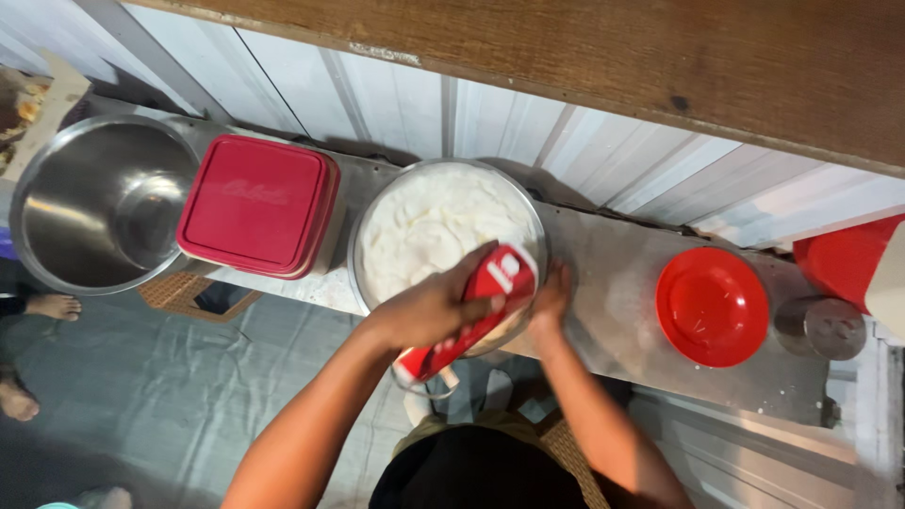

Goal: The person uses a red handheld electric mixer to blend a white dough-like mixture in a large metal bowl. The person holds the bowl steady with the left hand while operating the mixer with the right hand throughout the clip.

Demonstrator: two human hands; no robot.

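Fingers, left hand [429,306] – wrapped round red-white carton [471,316] | right hand [550,300] – gripping cream-filled steel bowl [447,179]

Bare forearms, no sleeves visible; dark, perhaps black, garment at torso; olive cloth at waist.

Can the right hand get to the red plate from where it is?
Probably yes. The right hand rests on the rim of the bowl of white cream, and the red plate lies further along the same metal shelf with only bare shelf between them. The hand would have to let go of the bowl first.
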